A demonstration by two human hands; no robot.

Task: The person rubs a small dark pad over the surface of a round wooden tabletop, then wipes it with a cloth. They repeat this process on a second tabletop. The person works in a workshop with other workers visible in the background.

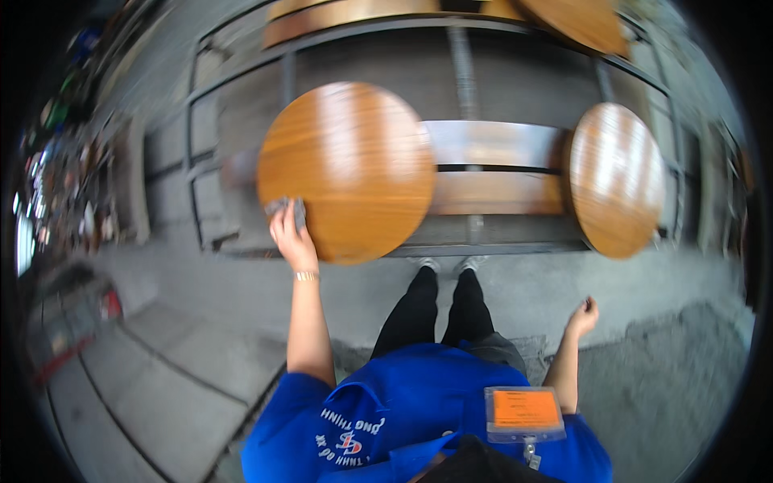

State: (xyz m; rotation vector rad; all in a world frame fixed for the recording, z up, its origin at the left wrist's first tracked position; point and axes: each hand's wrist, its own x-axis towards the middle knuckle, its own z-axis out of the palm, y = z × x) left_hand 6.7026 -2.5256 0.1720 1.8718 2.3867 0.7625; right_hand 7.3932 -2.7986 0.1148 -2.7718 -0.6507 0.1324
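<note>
My left hand (291, 235) is closed on a grey crumpled piece (299, 214), a cloth or an abrasive pad; I cannot tell which. It presses this against the near left edge of a round, glossy brown wooden top (354, 161). Off to the right, my right hand (582, 319) hangs low over the floor with its fingers curled. A small dark spot shows at its fingertips, too small to name. A second round wooden top (617, 181), streaked with reflections, lies beyond that hand.
Both round tops rest on a dark metal frame rack (290, 76) with wooden boards (499, 193) between them. More wooden pieces (346, 20) sit at its far side. My feet stand on the concrete floor (523, 282) by the rack's near rail. Blurred clutter fills the far left.
</note>
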